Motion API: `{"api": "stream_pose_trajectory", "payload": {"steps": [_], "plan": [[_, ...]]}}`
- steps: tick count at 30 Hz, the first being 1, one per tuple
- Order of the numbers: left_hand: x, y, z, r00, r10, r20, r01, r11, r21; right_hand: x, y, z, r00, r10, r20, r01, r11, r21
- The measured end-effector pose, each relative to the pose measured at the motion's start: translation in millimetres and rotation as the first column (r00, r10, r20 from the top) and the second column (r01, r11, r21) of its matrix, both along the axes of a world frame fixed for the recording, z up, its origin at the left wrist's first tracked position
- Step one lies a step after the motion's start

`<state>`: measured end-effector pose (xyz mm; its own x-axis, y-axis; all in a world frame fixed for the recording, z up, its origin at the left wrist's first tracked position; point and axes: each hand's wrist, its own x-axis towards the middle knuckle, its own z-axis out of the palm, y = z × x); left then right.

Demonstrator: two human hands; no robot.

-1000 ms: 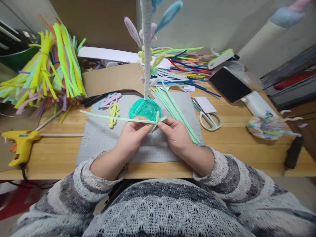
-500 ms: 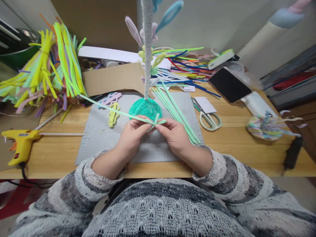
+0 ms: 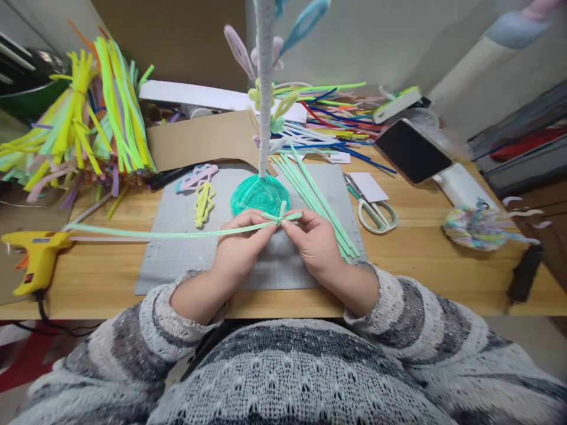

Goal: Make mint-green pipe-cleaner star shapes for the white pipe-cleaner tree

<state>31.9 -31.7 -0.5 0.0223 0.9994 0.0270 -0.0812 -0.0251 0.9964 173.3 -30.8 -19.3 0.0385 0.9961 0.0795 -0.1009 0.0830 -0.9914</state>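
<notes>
A mint-green pipe cleaner (image 3: 177,234) is pinched between my two hands, its crossed, bent end at my fingertips and its long tail stretching left toward the glue gun. My left hand (image 3: 241,245) grips it near the crossing with thumb and finger. My right hand (image 3: 312,236) pinches the bent loops from the other side. Just behind my fingers is a round teal coiled base (image 3: 257,192) with a white wrapped stem (image 3: 264,88) standing upright from it, bearing pastel loops. Several straight mint pipe cleaners (image 3: 316,200) lie beside my right hand on the grey cutting mat (image 3: 177,265).
Left of the mat lies a yellow glue gun (image 3: 38,260); big pipe cleaner bundles (image 3: 80,118) are behind it. Yellow (image 3: 204,205) and lilac bent pieces lie on the mat. Scissors (image 3: 376,215), a phone (image 3: 414,150) and a pastel coil (image 3: 473,229) are at right.
The pipe cleaner's long tail has swung down and toward me, from pointing at the bundles to lying across near the glue gun. Both hands keep their pinch at the crossing.
</notes>
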Motion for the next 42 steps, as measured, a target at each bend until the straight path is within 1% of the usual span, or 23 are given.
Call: {"api": "stream_pose_trajectory", "payload": {"steps": [2, 5, 7, 8, 10, 12, 14, 15, 17, 20, 24, 27, 31, 35, 38, 42], "plan": [[0, -3, 0.5, 0.996, 0.02, -0.091, -0.013, 0.997, 0.072, -1, -2, 2.5, 0.997, -0.043, 0.071, 0.04, 0.998, 0.047], [1, -5, -1.4, 0.982, 0.036, -0.185, -0.003, 0.985, 0.175, -3, -2, 5.3, 0.989, -0.074, 0.13, 0.062, 0.993, 0.099], [1, -5, -4.0, 0.976, 0.043, -0.215, 0.009, 0.973, 0.232, -3, 0, 5.1, 0.986, -0.085, 0.146, 0.071, 0.992, 0.102], [1, -5, -5.4, 0.976, 0.04, -0.216, 0.013, 0.971, 0.238, -2, 1, 4.4, 0.987, -0.084, 0.14, 0.072, 0.993, 0.088], [1, -3, -7.4, 0.981, 0.021, -0.195, 0.019, 0.979, 0.203, -1, 4, 1.8, 0.995, -0.06, 0.079, 0.058, 0.998, 0.033], [0, 0, -8.0, 0.993, -0.019, -0.115, 0.032, 0.992, 0.119, 0, 8, -1.2, 0.999, -0.007, -0.044, 0.005, 0.999, -0.042], [0, 4, -7.2, 0.996, -0.071, 0.047, 0.07, 0.997, 0.006, 1, 10, -3.2, 0.983, 0.047, -0.18, -0.064, 0.994, -0.091], [0, 6, -6.5, 0.986, -0.084, 0.142, 0.092, 0.994, -0.052, 0, 10, -3.6, 0.971, 0.067, -0.231, -0.092, 0.991, -0.101], [1, 9, -4.7, 0.953, -0.078, 0.294, 0.128, 0.979, -0.157, -1, 10, -3.0, 0.954, 0.093, -0.284, -0.127, 0.987, -0.103], [2, 13, -3.2, 0.916, -0.058, 0.397, 0.17, 0.952, -0.254, -2, 8, 0.4, 0.953, 0.118, -0.278, -0.153, 0.982, -0.107], [1, 14, -4.0, 0.887, -0.1, 0.451, 0.258, 0.917, -0.305, -2, 6, 4.0, 0.963, 0.142, -0.231, -0.171, 0.979, -0.113], [1, 15, -4.0, 0.873, -0.091, 0.478, 0.277, 0.901, -0.333, -2, 7, 4.0, 0.969, 0.127, -0.211, -0.154, 0.981, -0.119], [1, 15, -5.5, 0.888, -0.096, 0.449, 0.263, 0.907, -0.328, -2, 7, 3.8, 0.972, 0.106, -0.211, -0.137, 0.98, -0.142], [-2, 17, -12.5, 0.925, -0.123, 0.36, 0.246, 0.915, -0.319, -2, 7, 4.0, 0.964, 0.114, -0.24, -0.152, 0.977, -0.148], [-3, 19, -16.3, 0.928, -0.15, 0.34, 0.257, 0.92, -0.295, -1, 7, 3.1, 0.971, 0.104, -0.217, -0.137, 0.98, -0.141], [-2, 18, -12.7, 0.923, -0.146, 0.357, 0.261, 0.917, -0.3, -1, 7, 0.8, 0.984, 0.072, -0.163, -0.091, 0.989, -0.114]]}}
